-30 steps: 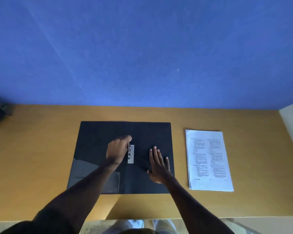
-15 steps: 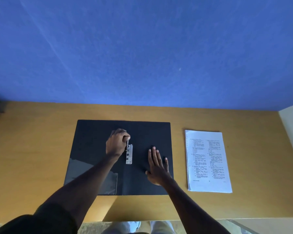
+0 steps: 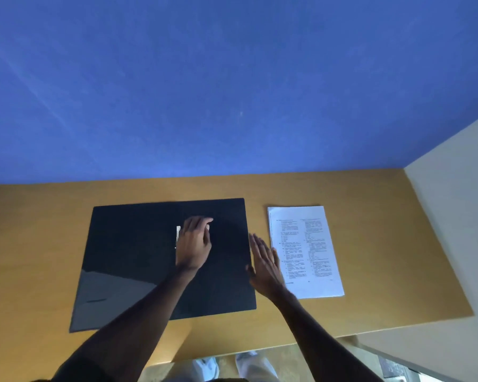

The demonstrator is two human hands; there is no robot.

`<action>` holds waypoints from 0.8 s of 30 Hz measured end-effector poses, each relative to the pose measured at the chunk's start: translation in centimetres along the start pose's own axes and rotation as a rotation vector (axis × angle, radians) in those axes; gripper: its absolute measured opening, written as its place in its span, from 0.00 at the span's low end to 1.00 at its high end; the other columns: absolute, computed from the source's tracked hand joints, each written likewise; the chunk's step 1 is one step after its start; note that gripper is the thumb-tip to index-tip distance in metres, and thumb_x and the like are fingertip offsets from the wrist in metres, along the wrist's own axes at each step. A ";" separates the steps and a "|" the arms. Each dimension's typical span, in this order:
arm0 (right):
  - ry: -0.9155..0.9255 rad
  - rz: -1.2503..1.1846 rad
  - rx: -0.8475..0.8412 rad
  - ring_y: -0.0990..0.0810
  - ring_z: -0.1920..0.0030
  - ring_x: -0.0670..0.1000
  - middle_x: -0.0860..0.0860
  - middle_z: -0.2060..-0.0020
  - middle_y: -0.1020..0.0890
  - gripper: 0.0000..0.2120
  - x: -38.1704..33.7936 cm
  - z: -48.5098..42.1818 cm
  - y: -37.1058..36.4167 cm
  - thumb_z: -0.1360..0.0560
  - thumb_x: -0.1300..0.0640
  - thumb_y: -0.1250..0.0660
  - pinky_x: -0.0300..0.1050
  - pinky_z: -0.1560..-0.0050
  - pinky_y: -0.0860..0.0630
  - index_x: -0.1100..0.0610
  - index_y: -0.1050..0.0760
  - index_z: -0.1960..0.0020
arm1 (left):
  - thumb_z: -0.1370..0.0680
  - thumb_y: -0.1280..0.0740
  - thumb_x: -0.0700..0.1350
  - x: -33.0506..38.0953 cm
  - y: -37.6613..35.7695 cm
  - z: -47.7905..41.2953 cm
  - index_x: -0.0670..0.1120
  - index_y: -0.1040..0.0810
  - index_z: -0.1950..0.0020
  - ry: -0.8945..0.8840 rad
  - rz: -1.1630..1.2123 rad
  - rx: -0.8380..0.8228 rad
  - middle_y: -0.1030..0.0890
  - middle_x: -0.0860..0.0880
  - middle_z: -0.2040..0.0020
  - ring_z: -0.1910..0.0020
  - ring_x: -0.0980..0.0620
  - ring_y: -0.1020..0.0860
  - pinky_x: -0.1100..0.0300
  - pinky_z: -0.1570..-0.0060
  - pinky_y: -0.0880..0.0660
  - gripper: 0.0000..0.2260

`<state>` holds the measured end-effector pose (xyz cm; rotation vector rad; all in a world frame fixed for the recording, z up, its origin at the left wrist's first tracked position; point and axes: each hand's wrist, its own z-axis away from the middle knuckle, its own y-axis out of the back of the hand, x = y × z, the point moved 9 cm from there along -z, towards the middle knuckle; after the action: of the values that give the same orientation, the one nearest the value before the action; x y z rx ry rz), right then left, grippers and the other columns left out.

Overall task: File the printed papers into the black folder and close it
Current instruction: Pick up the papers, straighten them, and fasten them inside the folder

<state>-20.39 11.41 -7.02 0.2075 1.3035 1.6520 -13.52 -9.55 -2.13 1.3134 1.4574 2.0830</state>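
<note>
A: Black folder (image 3: 138, 252): lying open and flat on the wooden table (image 3: 384, 271), left of centre, glossy sheen at its near left corner.

B: And the metal clip (image 3: 178, 234)?

A: On the inside spine, mostly hidden under the left hand (image 3: 194, 245). Only a pale strip visible at the hand's left edge.

B: Left hand itself?

A: Palm down over the clip, fingers curled loosely; impossible to tell whether pinching anything.

B: Printed papers (image 3: 308, 252)?

A: Stacked neatly on the table, just beside the folder's right edge, two columns of text facing up. Not yet inside the folder.

B: Right hand (image 3: 264, 264)?

A: Spread flat, fingers apart, holding nothing, over the gap between folder and papers, overlapping the stack's left margin. Touching or hovering: unclear.

B: Beyond that?

A: Blue wall (image 3: 232, 86) behind the table, pale wall at right.
</note>
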 end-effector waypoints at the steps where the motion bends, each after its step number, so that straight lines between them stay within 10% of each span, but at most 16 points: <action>1: -0.021 0.005 0.009 0.55 0.10 0.52 0.49 0.11 0.55 0.42 1.5 0.4 0.7 0.14 0.57 0.38 0.61 0.11 0.54 0.54 0.61 0.11 | 0.14 0.38 0.38 1.6 -0.9 0.3 0.45 0.18 0.29 -0.019 -0.007 -0.014 0.17 0.47 0.33 0.28 0.45 0.23 0.50 0.31 0.24 0.15; 9: -0.182 0.018 0.085 0.53 0.10 0.51 0.48 0.11 0.53 0.40 12.3 2.9 5.8 0.15 0.56 0.39 0.59 0.11 0.54 0.52 0.57 0.10 | 0.13 0.40 0.39 11.9 -9.4 4.1 0.48 0.24 0.23 -0.019 0.008 -0.181 0.21 0.51 0.27 0.24 0.50 0.26 0.53 0.27 0.25 0.19; 15: -0.499 -0.197 0.274 0.32 0.21 0.59 0.54 0.21 0.33 0.35 19.7 4.0 10.3 0.23 0.64 0.36 0.59 0.22 0.31 0.55 0.39 0.17 | 0.15 0.37 0.41 15.8 -14.7 5.5 0.46 0.30 0.20 0.158 -0.031 -0.357 0.27 0.47 0.23 0.22 0.44 0.30 0.51 0.24 0.28 0.23; 24: -0.552 -0.355 0.058 0.32 0.23 0.65 0.61 0.27 0.31 0.29 23.6 2.9 9.8 0.21 0.62 0.33 0.59 0.26 0.26 0.63 0.36 0.22 | 0.18 0.37 0.41 17.1 -17.3 6.8 0.46 0.35 0.17 0.392 0.168 -0.417 0.36 0.44 0.19 0.20 0.38 0.32 0.43 0.25 0.26 0.28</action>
<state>-35.99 31.81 -7.57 0.4096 0.9020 1.1462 -21.94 13.62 -7.60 0.9278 0.9728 2.6836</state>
